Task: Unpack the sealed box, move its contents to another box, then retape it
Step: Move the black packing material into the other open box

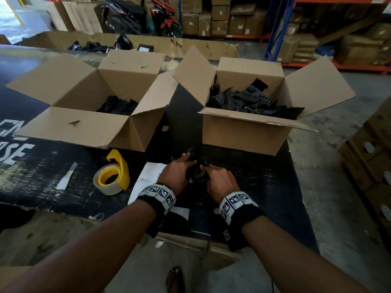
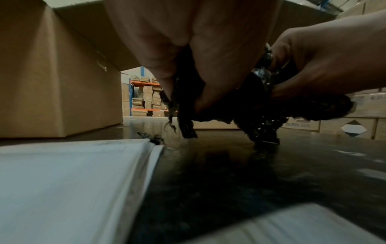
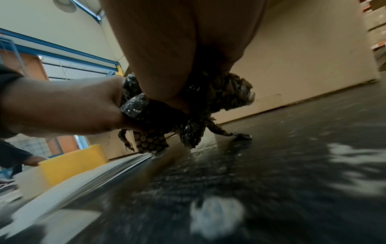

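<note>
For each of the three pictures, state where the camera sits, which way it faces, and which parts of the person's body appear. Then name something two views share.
Head: sits high, looks forward and down at two open boxes, a tape dispenser and the black table; shows both forearms, left hand, right hand.
Left wrist: sits low by the table, looks along the left hand at the black bubble wrap bundle; right hand enters from the right.
Right wrist: low, looks along the right hand; left hand enters from the left.
Shared: all views show both hands gripping the bundle.

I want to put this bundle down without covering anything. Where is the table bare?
Bare: the dark tabletop right of the right hand, before the right box; also the strip between both boxes. Crowded: left, with the tape dispenser and paper sheet.
</note>
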`<state>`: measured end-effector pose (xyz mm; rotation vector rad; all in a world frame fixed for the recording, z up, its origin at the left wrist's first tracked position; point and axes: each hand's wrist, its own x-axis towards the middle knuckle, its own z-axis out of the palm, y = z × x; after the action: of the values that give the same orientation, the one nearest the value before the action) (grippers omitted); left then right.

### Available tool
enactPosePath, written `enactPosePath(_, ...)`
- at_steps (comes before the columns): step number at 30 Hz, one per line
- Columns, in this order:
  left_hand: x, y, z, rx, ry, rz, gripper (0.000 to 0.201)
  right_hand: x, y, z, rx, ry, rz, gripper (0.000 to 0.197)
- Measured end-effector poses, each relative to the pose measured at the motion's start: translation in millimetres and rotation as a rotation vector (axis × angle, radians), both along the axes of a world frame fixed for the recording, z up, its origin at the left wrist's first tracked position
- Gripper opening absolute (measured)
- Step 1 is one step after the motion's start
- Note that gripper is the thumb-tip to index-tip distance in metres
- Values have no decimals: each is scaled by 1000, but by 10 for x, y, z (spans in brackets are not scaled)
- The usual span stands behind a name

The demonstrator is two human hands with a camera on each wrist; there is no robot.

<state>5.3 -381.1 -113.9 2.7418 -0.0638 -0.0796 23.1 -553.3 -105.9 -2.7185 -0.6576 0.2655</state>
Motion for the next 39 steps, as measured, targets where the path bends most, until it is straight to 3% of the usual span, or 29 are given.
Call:
enactPosePath(5, 237, 50, -89, 118, 119, -34, 52, 184, 122, -70, -34, 47, 14, 50)
enactPosePath(8, 276, 30, -209, 178, 181, 7, 54, 224, 146, -107, -37, 63, 15, 52)
enactPosePath(16, 300, 71, -325, 1, 16, -106, 35, 219, 116, -159, -10, 64, 14, 57)
enactPosePath(24, 283, 86, -318, -5, 55, -130, 54, 210, 8, -228, -40, 62, -26, 60)
enactPosePath(29, 165, 38, -212, -69, -6, -124, 60, 201, -60, -213, -86, 66, -48, 61)
enactPosePath(34, -63, -81, -270, -29, 24, -137, 56, 56, -93, -213, -188, 112, -38, 54)
enactPosePath(39, -264, -143, -397, -4, 33, -125, 55, -36, -90, -107, -287, 136, 31, 32)
